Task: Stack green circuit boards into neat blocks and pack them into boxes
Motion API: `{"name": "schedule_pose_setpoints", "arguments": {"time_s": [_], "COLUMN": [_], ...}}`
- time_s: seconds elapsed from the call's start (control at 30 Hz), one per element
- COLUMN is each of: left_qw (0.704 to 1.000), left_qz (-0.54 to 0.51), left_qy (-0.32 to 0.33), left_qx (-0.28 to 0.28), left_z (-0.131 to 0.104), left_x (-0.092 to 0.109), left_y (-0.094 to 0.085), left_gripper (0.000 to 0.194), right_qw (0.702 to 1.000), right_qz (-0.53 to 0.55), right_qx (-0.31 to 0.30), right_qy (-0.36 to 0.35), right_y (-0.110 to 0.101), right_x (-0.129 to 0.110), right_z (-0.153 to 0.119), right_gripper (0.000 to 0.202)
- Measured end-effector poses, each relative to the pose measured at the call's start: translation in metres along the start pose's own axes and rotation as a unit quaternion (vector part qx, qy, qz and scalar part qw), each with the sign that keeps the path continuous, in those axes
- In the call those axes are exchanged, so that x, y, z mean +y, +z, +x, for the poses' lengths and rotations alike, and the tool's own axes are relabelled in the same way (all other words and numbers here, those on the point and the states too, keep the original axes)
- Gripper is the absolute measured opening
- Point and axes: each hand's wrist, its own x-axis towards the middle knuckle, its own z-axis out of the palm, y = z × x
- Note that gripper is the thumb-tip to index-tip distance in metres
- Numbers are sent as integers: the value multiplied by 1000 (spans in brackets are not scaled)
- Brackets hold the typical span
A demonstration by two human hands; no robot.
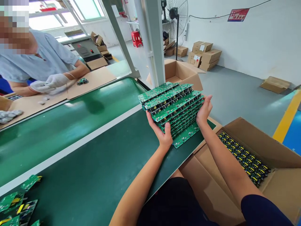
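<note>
A tall stack of green circuit boards [174, 103] sits between my two hands at the far right end of the green bench [98, 163]. My left hand [162, 133] presses the near left side, its thumb up along the edge. Against the right side rests my right hand [204, 110], fingers curled about the boards' edges. Both hands are closed on the stack. One board panel [187, 135] sticks out at the bottom toward me, over the bench top. The fingers behind the boards are hidden.
Loose circuit boards [17, 204] lie at the bench's near left. An open cardboard box [282, 179] with rows of boards stands at my right. Beyond the green conveyor belt [77, 116], a co-worker in white gloves [50, 83] sits. A metal post [154, 44] rises behind the stack.
</note>
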Motion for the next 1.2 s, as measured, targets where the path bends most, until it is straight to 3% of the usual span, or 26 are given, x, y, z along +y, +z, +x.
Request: {"name": "schedule_pose_setpoints", "arguments": {"time_s": [0.2, 0.4, 0.47, 0.57, 0.63, 0.7, 0.77, 0.87, 0.93, 1.0, 1.1, 1.2], "left_qw": [999, 997, 995, 984, 962, 934, 913, 872, 838, 821, 810, 798], "left_qz": [-1, -12, 17, 100, 133, 144, 162, 252, 314, 335, 331, 339], "left_qy": [-18, -33, -52, -93, -122, -136, -115, -8, 75, 124, 157, 147], "left_qx": [-34, -67, -78, -111, -203, -297, -357, -421, -441, -444, -459, -477], "left_z": [0, 0, -7, -26, -42, -55, -66, -77, -82, -84, -83, -82], "left_x": [2, 6, 10, 20, 26, 31, 31, 28, 25, 21, 15, 13], "left_y": [-7, -16, -33, -71, -94, -106, -106, -95, -91, -92, -99, -103], "left_gripper": [75, 79, 77, 68, 51, 41, 42, 50, 55, 58, 65, 69], "right_qw": [999, 996, 994, 994, 994, 987, 970, 942, 937, 935, 934, 933], "right_qz": [-12, -38, -43, -34, -50, -104, -175, -253, -279, -292, -293, -296], "right_qx": [-25, -77, -103, -106, -96, -112, -151, -168, -152, -151, -159, -163], "right_qy": [23, -1, -10, -16, -25, -40, -80, -142, -143, -132, -125, -122], "right_y": [-6, -10, -19, -45, -65, -82, -91, -93, -90, -88, -86, -84], "right_x": [2, 4, 3, 5, 10, 19, 29, 37, 39, 40, 46, 47], "right_z": [2, 8, 8, 1, -10, -24, -39, -59, -67, -70, -72, -76], "right_gripper": [91, 92, 88, 75, 66, 62, 58, 53, 52, 50, 44, 44]}}
